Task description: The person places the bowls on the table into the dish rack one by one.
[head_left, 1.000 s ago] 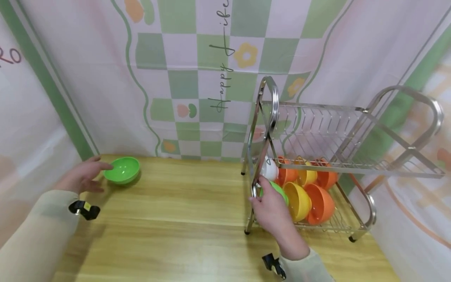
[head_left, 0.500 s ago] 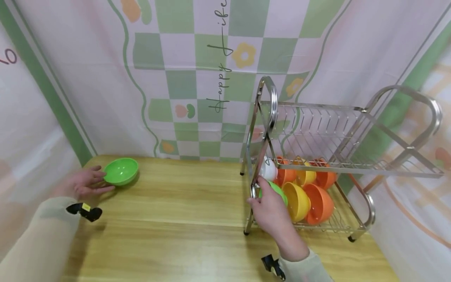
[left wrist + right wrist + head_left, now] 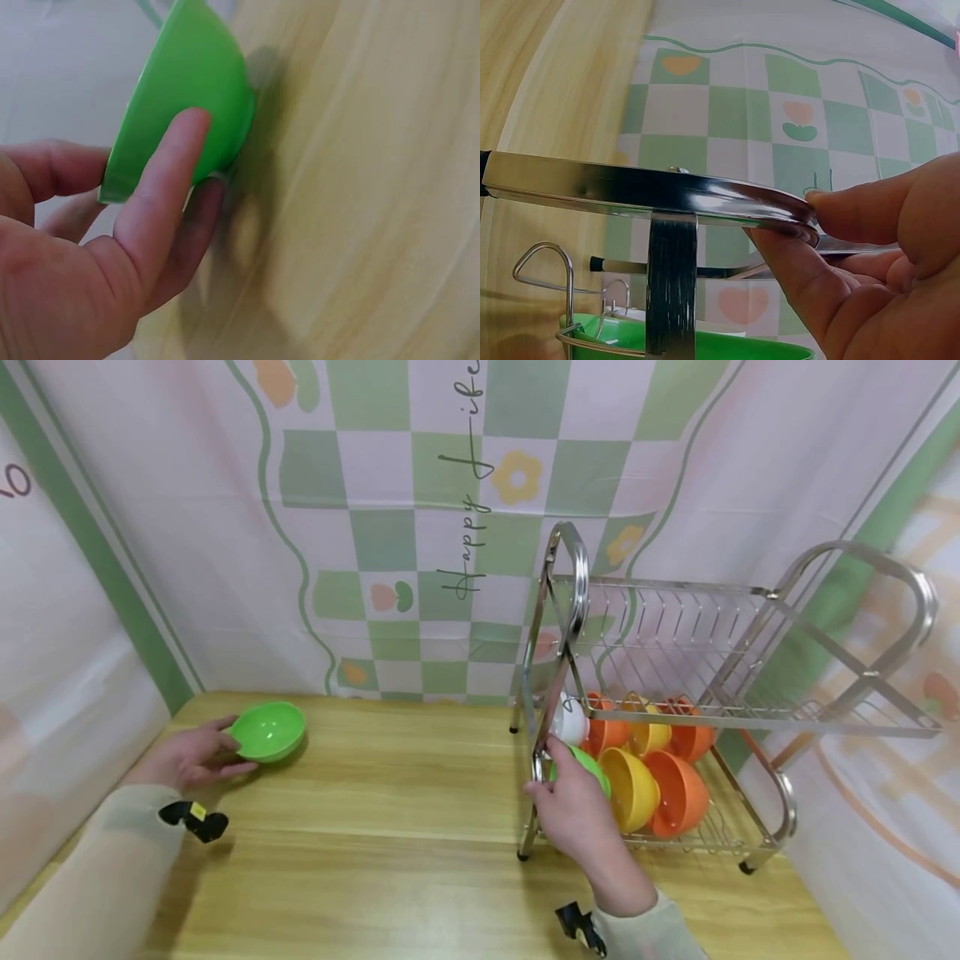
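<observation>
At the left of the table, my left hand [image 3: 198,757] holds a green bowl [image 3: 268,732] by its near-left side. In the left wrist view the same bowl [image 3: 184,90] has a finger along its outer wall and others at its rim and underside. I cannot tell whether its base touches the table. My right hand [image 3: 581,810] grips the left end frame of a two-tier metal dish rack [image 3: 573,602]. Up close, thumb and finger pinch the shiny metal frame [image 3: 727,196]. Behind that hand, another green bowl [image 3: 592,770] sits on the lower tier, partly hidden.
On the rack's lower tier stand tilted bowls: a yellow bowl [image 3: 632,789], an orange bowl [image 3: 678,795] and a white bowl [image 3: 570,720], with several others behind. The upper tier [image 3: 675,643] is bare wire. A patterned curtain [image 3: 382,543] backs the wooden table [image 3: 390,793].
My left hand came to the green bowl from its left and took hold of it. Bowl and hand have shifted slightly to the right. The right hand stays on the rack frame.
</observation>
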Available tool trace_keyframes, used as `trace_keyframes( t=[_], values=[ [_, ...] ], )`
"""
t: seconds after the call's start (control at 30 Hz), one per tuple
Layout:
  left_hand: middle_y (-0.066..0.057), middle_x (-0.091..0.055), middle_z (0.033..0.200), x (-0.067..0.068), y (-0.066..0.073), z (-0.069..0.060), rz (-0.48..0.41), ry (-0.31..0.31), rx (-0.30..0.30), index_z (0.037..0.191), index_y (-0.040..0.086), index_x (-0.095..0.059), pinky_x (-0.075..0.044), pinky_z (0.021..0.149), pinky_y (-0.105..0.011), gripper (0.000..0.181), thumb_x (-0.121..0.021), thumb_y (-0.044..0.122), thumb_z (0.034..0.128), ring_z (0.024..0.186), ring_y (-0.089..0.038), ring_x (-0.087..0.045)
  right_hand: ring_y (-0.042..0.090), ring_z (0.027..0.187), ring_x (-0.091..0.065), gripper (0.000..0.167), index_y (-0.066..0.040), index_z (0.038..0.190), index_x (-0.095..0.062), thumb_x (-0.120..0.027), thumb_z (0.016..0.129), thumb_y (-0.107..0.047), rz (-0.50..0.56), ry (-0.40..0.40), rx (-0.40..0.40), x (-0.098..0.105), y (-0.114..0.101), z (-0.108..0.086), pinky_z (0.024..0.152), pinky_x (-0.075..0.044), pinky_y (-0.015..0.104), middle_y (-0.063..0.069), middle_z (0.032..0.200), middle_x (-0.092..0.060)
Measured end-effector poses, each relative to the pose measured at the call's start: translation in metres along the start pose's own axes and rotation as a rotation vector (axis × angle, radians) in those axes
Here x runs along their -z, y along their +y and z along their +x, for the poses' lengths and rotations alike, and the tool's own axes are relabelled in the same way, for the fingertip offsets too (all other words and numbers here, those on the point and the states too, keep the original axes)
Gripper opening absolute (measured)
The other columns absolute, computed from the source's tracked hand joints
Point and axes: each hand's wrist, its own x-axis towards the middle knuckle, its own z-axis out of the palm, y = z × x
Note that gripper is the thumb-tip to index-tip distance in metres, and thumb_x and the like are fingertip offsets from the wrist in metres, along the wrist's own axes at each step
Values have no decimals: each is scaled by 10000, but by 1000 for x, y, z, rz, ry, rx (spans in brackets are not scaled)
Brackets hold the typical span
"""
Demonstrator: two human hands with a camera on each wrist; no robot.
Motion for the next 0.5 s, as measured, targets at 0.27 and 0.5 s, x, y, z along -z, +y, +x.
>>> trace_keyframes(
  t=[0.27, 0.5],
  values=[
    [-309, 208, 1562, -7, -10, 0, 100, -122, -27, 1558, 249, 180, -386, 1073, -514, 871, -291, -149, 943, 1385, -463, -174, 186, 674, -579, 718, -63, 1555, -302, -685, 950, -114, 17, -2, -13, 1, -1, 0, 503, -514, 325, 146, 1166, -654],
    [-322, 204, 1555, -13, -16, -4, 100, -117, -37, 1577, 214, 119, -385, 1072, -502, 877, -301, -178, 916, 1382, -504, -163, 190, 669, -576, 716, -80, 1561, -298, -678, 955, -117, 30, -9, -14, -1, 0, 0, 500, -513, 330, 145, 1212, -640]
  ],
)
